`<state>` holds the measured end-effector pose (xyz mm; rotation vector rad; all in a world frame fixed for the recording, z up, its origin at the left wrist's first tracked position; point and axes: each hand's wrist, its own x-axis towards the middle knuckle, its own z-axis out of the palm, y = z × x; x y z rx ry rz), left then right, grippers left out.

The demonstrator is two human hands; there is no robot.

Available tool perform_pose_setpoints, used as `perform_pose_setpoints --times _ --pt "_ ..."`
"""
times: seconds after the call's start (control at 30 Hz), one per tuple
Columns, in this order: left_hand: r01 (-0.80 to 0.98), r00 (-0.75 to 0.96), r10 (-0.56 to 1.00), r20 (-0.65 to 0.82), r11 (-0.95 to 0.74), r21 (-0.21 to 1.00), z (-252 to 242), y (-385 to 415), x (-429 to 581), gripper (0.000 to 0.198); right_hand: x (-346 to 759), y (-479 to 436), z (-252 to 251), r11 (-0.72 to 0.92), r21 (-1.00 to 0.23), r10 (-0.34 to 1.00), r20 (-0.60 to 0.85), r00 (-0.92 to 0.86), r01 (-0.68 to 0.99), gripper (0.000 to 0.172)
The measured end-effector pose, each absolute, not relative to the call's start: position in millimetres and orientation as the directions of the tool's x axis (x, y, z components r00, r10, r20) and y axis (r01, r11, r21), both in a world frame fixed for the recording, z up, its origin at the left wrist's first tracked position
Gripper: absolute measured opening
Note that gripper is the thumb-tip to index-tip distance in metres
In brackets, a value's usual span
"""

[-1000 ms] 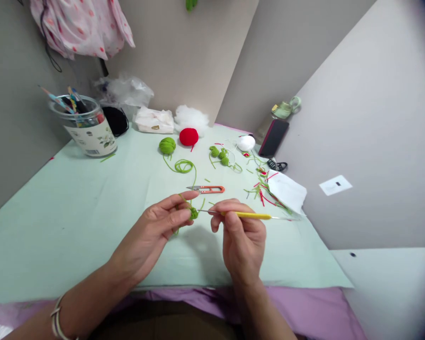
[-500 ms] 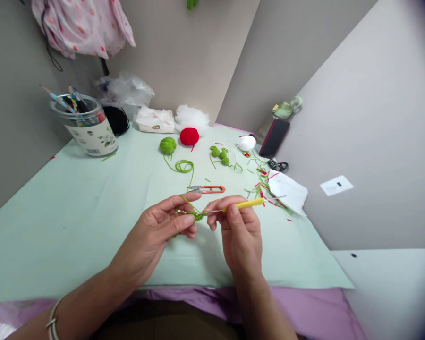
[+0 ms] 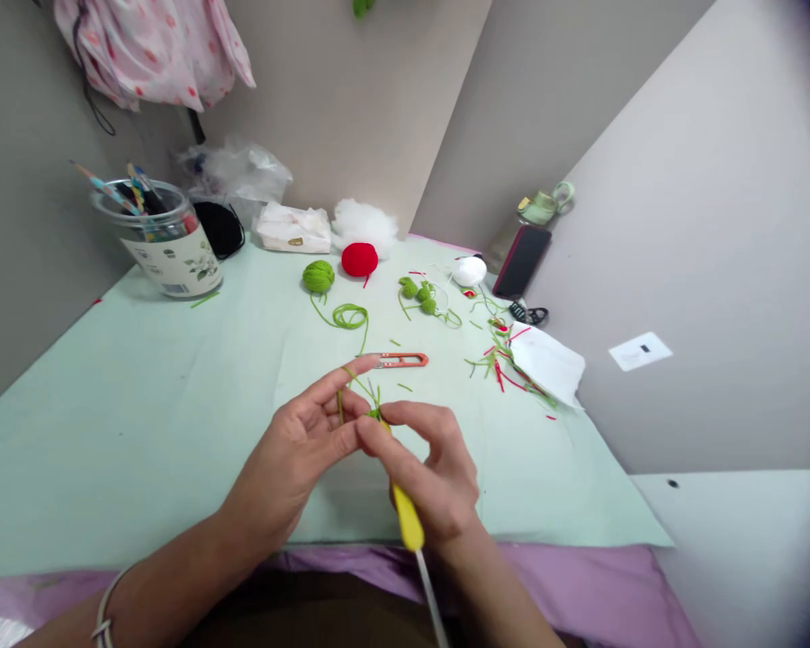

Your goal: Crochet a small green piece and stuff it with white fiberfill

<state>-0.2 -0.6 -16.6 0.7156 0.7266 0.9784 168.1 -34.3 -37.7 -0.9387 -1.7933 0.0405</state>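
My left hand [image 3: 303, 445] pinches a tiny green crochet piece [image 3: 375, 414] between thumb and fingers, with green yarn [image 3: 352, 380] running over its raised index finger. My right hand [image 3: 432, 472] grips a yellow-handled crochet hook [image 3: 407, 516], whose tip is at the green piece and whose handle points back toward me. Both hands hover above the pale green table cover [image 3: 141, 396]. The yarn leads up to a loose loop [image 3: 349, 316] and a green yarn ball [image 3: 319, 276].
Orange thread snips [image 3: 400, 360] lie just beyond my hands. Farther back are a red yarn ball [image 3: 360, 259], white stuffing [image 3: 365, 221], small green crocheted pieces [image 3: 421, 294], a jar of pens [image 3: 158, 238], a phone [image 3: 521, 261], white paper [image 3: 546, 363] and yarn scraps [image 3: 496, 360].
My right hand has swung the hook round: its handle pointed right before and now points down toward me. The left hand keeps its pinch on the green piece.
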Motion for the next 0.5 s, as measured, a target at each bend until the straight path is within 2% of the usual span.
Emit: perform_pose_setpoints --times 0.07,0.17,0.23,0.3,0.4,0.5 --pt "-0.486 0.469 0.837 -0.281 0.51 0.71 -16 2 -3 0.044 169 -35 -38 0.67 -0.513 0.65 0.754 -0.091 0.538 0.043" --pt "-0.502 0.477 0.825 -0.302 0.538 0.677 -16 6 -8 0.039 169 -32 -32 0.579 -0.786 0.783 0.611 0.121 0.217 0.03" --pt "-0.498 0.464 0.84 -0.282 0.511 0.701 -16 7 -10 0.037 168 -27 -29 0.519 -0.855 0.844 0.508 0.174 -0.019 0.024" --pt "-0.467 0.465 0.845 -0.263 0.487 0.738 -15 6 -8 0.035 166 -23 -27 0.481 -0.87 0.873 0.463 0.152 -0.11 0.02" --pt "-0.413 0.404 0.881 -0.246 0.416 0.81 -16 2 -3 0.032 162 -20 -27 0.474 -0.879 0.876 0.466 0.127 -0.049 0.021" --pt "-0.42 0.332 0.909 -0.25 0.38 0.824 -18 0 3 0.035 159 -25 -31 0.553 -0.81 0.809 0.578 0.108 0.195 0.028"
